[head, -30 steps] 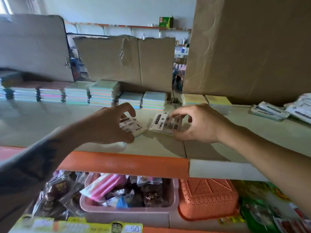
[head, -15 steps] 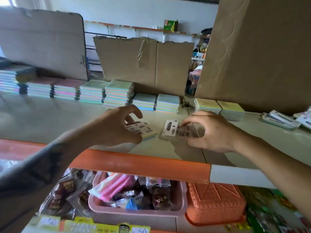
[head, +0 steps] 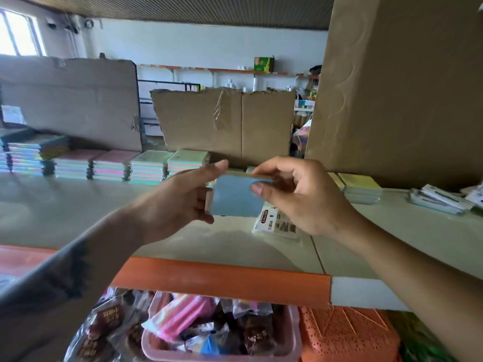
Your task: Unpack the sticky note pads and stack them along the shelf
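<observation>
- A blue sticky note pad is held up above the shelf by both hands.
- The pad's left edge is gripped by the left hand, with the fingers curled round it.
- Its right top corner is pinched by the right hand, thumb on the blue face.
- A wrapped pad with a label is seen lying flat on the shelf, just under the right hand.
- Rows of stacked pads are lined up along the back of the pale shelf, on the left.
- Two yellow pads are placed at the back right.
- Tall cardboard sheets are stood behind the stacks.
- The shelf front is edged with an orange strip.
- Below it, a pink basket full of wrapped snacks and an orange basket are seen.
- A white wall and a bright window are seen far behind.
</observation>
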Tool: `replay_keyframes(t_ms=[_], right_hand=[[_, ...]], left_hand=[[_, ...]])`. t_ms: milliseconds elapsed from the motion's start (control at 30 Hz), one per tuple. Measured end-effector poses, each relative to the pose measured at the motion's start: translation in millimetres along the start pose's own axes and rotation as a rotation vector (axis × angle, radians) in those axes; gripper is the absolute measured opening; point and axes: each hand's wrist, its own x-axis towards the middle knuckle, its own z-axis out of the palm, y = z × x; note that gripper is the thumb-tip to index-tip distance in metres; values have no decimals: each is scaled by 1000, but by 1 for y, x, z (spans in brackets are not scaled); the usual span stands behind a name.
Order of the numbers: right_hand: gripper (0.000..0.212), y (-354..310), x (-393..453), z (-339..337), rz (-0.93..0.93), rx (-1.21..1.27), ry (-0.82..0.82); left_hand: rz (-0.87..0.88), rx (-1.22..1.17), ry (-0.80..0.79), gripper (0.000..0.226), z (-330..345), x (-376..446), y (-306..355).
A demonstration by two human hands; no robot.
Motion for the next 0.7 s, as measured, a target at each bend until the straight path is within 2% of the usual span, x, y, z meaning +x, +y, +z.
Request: replay_keyframes(t_ms=[67, 167, 267, 333, 367, 433, 533, 600, 700], right_hand=[[9, -1, 0, -1, 71, 103, 68], [8, -3, 1, 2, 213, 364, 157], [16, -9, -4, 11, 380, 691, 156], [19, -8, -10, 14, 436, 772, 116], [19, -4, -12, 14, 428, 703, 102], [28, 3, -18, 13, 334, 390, 104], [52, 12, -24, 2, 44, -105, 155], [62, 19, -25, -8, -205, -405, 164], [67, 24, -18, -19, -325, -599, 133]], left_hand=[[37, -44, 20, 44, 0, -1, -5], [68, -79, 115, 26, 7, 2, -9], [107, -100, 159, 26, 19, 8, -11], [132, -142, 169, 16, 26, 10, -11], [140, -150, 180, 15, 27, 12, -10], [167, -120, 203, 19, 27, 18, -13], [213, -41, 211, 49, 25, 27, -13], [244, 3, 195, 49, 21, 30, -11], [259, 139, 151, 40, 13, 34, -9]])
